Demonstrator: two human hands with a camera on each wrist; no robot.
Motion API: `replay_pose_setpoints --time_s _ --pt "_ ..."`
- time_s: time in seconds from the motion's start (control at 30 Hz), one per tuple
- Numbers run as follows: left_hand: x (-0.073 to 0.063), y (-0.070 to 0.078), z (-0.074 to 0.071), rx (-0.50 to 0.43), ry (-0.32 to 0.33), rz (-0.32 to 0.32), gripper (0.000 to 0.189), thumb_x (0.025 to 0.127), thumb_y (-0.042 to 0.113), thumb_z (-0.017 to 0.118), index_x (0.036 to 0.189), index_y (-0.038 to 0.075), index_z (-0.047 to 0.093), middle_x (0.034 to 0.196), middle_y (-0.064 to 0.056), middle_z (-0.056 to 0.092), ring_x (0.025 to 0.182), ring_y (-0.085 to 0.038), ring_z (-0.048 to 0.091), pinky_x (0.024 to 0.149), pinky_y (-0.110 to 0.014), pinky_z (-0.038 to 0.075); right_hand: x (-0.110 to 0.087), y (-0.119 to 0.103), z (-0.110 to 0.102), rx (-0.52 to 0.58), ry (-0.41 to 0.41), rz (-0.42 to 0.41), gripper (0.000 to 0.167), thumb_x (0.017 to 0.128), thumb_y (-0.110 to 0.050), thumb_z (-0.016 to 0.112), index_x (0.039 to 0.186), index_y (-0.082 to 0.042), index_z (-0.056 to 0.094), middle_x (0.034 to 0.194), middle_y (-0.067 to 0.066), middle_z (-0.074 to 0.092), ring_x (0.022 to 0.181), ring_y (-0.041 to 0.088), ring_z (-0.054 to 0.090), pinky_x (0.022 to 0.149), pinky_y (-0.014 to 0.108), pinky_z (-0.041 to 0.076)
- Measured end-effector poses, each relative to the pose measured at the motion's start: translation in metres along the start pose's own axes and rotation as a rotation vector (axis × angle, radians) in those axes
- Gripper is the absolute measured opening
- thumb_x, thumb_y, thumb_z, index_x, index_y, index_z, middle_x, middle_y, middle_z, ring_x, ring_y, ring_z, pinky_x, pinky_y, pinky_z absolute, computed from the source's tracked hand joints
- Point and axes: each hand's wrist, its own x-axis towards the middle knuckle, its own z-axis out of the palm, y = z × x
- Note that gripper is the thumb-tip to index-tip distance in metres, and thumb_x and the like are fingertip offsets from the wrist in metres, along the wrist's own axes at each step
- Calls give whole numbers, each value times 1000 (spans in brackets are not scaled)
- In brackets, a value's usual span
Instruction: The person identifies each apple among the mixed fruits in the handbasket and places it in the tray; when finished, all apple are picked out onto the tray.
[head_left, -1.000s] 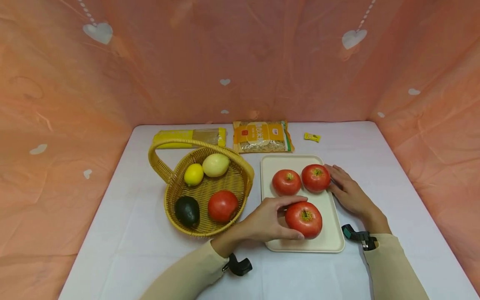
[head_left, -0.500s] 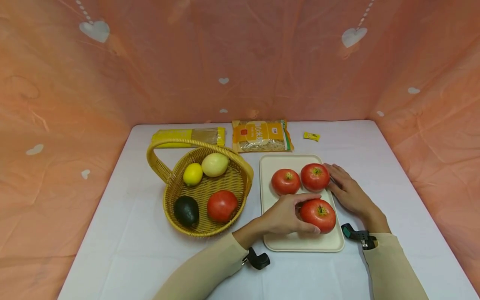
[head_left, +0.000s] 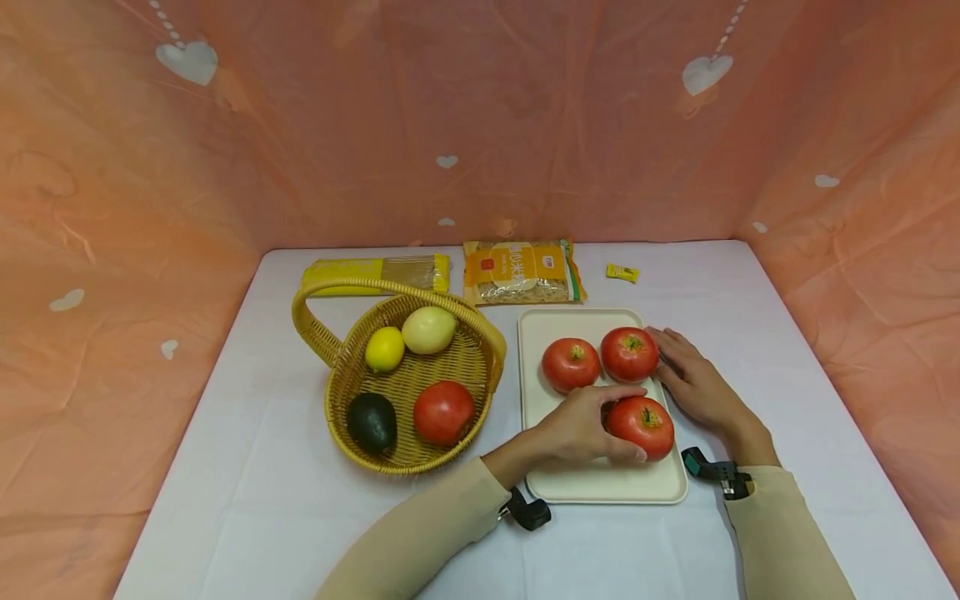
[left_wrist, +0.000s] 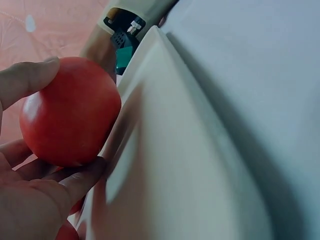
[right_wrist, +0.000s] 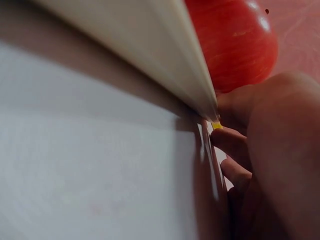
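In the head view, my left hand (head_left: 581,427) grips a red apple (head_left: 640,427) over the right front of the cream tray (head_left: 570,485). Thumb and fingers curl round that apple (left_wrist: 72,111) in the left wrist view; whether its underside touches the tray cannot be told. Two more apples sit behind it, one at the middle (head_left: 571,365) and one at the right (head_left: 629,354). Beside the tray's right edge lies my right hand (head_left: 697,383), fingers fairly straight and close to the right apple. The right wrist view shows its thumb (right_wrist: 240,105) by the rim, under an apple (right_wrist: 232,45).
Left of the tray stands a wicker basket (head_left: 335,427) with a tall handle. It holds a lemon (head_left: 385,349), a pale yellow fruit (head_left: 429,330), an avocado (head_left: 371,423) and a red round fruit (head_left: 444,413). Behind lie a yellow packet (head_left: 345,271), a grain bag (head_left: 521,272) and a small wrapper (head_left: 622,273).
My left hand has carried its apple to the right and slightly back across the tray, slowing in the last half second. My right hand stays in place.
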Motion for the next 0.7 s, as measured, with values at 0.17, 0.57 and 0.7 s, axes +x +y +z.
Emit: replay_pose_setpoints --time_s 0.17,0.57,0.7 --pt "3 -1 -1 4 13 1 85 86 28 97 161 24 57 146 4 68 127 -1 60 113 -19 47 0 -1 0 6 -2 -3 61 114 -25 56 172 -14 38 176 22 36 168 48 16 125 82 20" --pt "8 1 4 86 31 19 83 91 31 92 163 20 52 147 3 68 127 -4 62 112 -19 49 1 -3 -1 23 -6 -8 61 114 -24 57 171 -14 39 175 23 37 167 48 17 125 82 20" --pt "9 1 6 95 26 22 84 91 32 92 164 20 51 149 4 67 128 -4 62 113 -19 49 1 -3 -2 34 -6 -4 61 114 -24 58 171 -14 39 175 23 37 167 48 17 125 82 20"
